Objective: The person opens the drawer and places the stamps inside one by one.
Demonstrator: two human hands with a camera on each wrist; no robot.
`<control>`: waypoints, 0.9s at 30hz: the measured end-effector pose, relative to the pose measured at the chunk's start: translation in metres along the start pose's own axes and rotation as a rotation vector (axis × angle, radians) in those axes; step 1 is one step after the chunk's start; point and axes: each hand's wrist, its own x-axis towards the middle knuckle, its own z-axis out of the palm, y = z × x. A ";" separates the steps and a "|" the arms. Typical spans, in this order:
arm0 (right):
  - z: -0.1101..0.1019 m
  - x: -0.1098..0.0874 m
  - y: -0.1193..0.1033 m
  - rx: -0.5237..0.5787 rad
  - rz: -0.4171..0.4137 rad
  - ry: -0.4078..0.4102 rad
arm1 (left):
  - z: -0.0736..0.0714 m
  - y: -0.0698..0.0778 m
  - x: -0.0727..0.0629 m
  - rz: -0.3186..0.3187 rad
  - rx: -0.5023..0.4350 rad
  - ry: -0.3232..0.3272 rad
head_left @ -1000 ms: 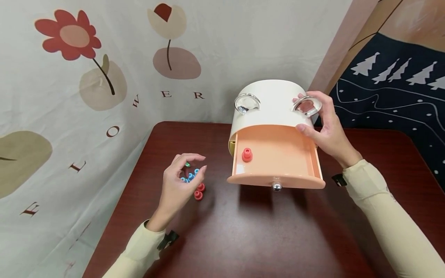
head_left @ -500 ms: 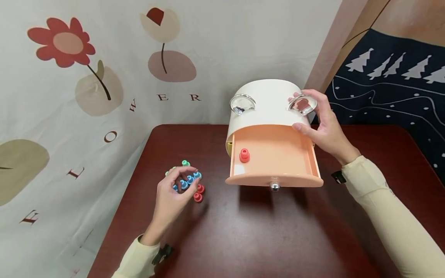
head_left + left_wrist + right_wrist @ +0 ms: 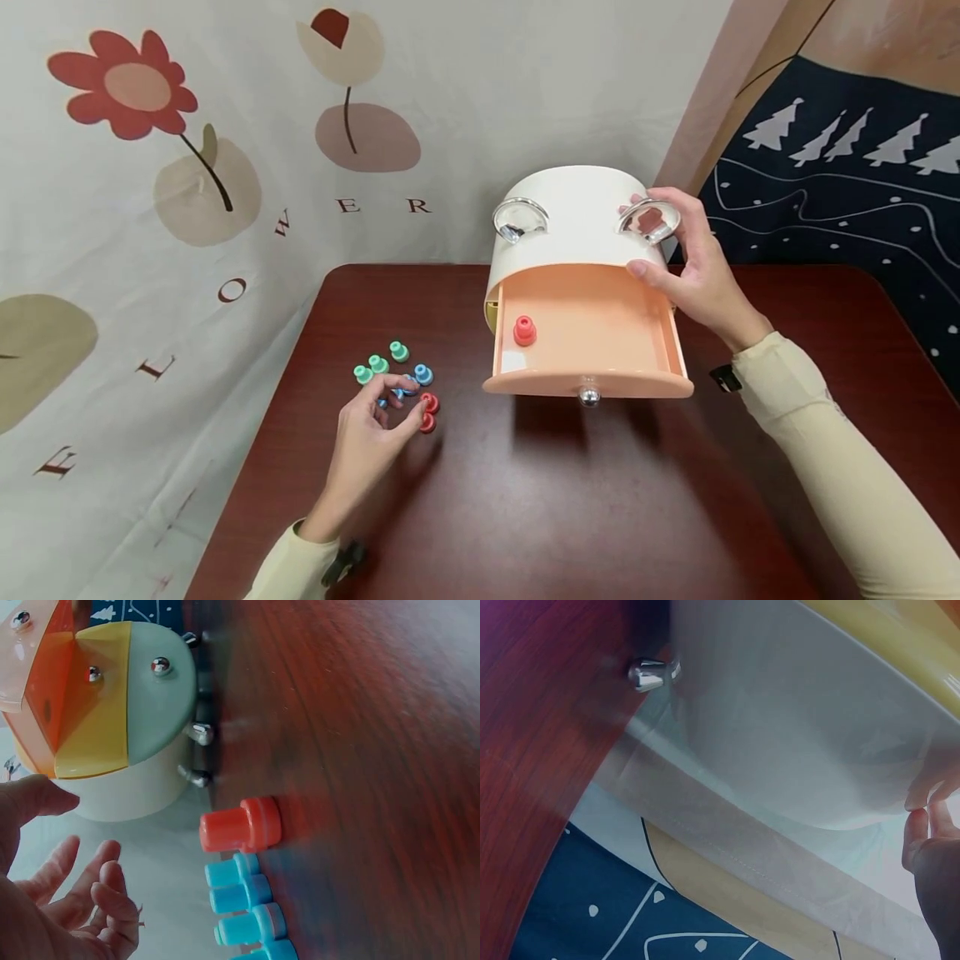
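My left hand (image 3: pixel 367 437) hovers low over a group of small stepped plastic pegs, thumb and fingers apart with nothing between them. The thumb overlaps two red pegs (image 3: pixel 428 423) in the head view; the left wrist view shows a gap between the fingers and the red peg (image 3: pixel 240 825). Blue pegs (image 3: pixel 423 374) are partly hidden behind the fingers, with green pegs (image 3: pixel 378 364) beyond. At the right, my right hand (image 3: pixel 701 275) grips the upper side of a white rounded drawer box (image 3: pixel 581 217), thumb on its front edge. One red peg (image 3: pixel 525 331) stands inside its pulled-out peach drawer (image 3: pixel 592 333).
Two silver loops (image 3: pixel 521 218) stick out from the box top. A round silver knob (image 3: pixel 589 397) projects from the drawer front. Yellow and green drawer fronts (image 3: pixel 161 697) show below the peach one. A printed cloth (image 3: pixel 465 108) hangs behind the dark red table (image 3: pixel 525 500).
My left hand has moved left and down, away from the drawer to the red pegs, uncovering the green ones. My right hand keeps its hold on the box. The view has shifted slightly.
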 end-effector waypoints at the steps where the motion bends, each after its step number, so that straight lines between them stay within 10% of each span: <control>1: 0.001 0.001 0.000 0.001 -0.007 -0.002 | -0.001 -0.001 -0.001 -0.001 0.018 -0.010; 27: 0.001 0.001 0.000 0.029 0.028 0.011 | 0.006 -0.017 -0.013 -0.088 0.169 -0.154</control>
